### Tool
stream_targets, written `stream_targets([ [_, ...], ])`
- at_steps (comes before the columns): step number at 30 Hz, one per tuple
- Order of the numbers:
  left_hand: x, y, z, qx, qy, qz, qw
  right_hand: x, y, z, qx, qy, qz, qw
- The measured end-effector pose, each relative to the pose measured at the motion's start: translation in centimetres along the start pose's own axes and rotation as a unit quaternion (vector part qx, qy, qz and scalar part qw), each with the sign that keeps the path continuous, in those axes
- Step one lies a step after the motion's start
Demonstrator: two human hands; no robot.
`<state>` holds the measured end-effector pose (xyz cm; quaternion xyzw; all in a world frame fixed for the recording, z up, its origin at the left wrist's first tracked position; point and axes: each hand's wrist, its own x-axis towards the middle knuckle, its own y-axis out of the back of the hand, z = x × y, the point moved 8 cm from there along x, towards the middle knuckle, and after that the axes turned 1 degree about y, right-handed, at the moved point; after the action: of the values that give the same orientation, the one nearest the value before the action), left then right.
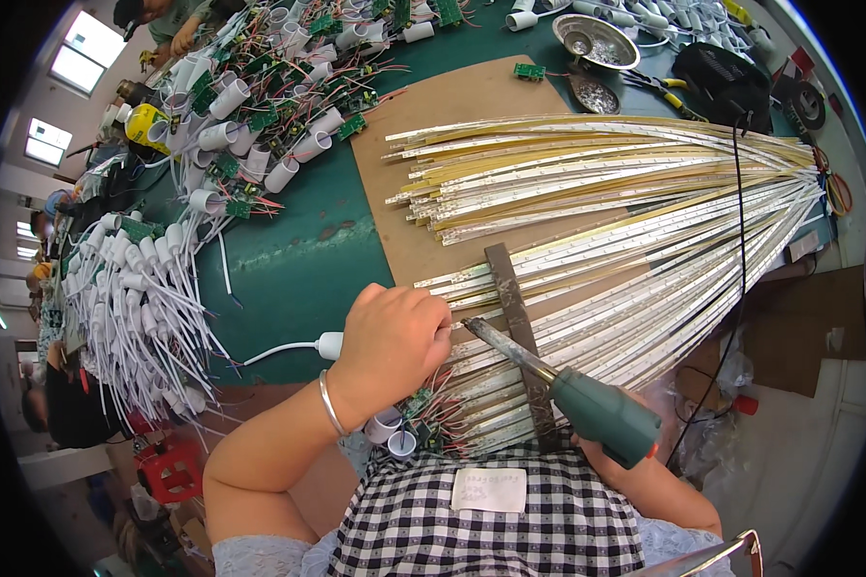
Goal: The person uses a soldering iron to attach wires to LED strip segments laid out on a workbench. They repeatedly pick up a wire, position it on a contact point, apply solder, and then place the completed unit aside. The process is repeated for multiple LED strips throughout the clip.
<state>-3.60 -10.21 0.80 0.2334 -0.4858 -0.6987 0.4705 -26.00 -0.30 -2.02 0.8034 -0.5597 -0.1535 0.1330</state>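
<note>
My left hand (394, 332) is closed in a pinch over the near ends of the LED strips (597, 332). What its fingertips hold is too small to make out. My right hand (598, 460), partly hidden by the green handle, grips a soldering iron (601, 413). The iron's dark tip points left, close to my left fingertips at the strip ends. A dark flat bar (517, 327) lies across the strips. Beside my left wrist is a white cylindrical lamp cap (330, 345) with a white cable. More caps (385, 424) with red-wired circuit boards lie below that hand.
A second bundle of strips (548, 178) rests on brown board (385, 192). Heaps of white caps (226, 135) and cables (154, 327) cover the left. A metal bowl (611, 48), pliers (659, 87) and a black cord (741, 231) are to the right. Another person's hand (185, 38) shows far left.
</note>
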Motion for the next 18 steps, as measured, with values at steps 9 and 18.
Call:
stream_targets([
  [9,0.2,0.0,-0.3,-0.019,0.006,0.004,1.000,0.5,0.0,-0.4,0.018,0.000,0.004,1.000],
  [18,0.3,0.0,-0.3,-0.020,0.004,-0.001,1.000,0.8,0.2,-1.9,-0.062,0.069,0.024,0.995],
])
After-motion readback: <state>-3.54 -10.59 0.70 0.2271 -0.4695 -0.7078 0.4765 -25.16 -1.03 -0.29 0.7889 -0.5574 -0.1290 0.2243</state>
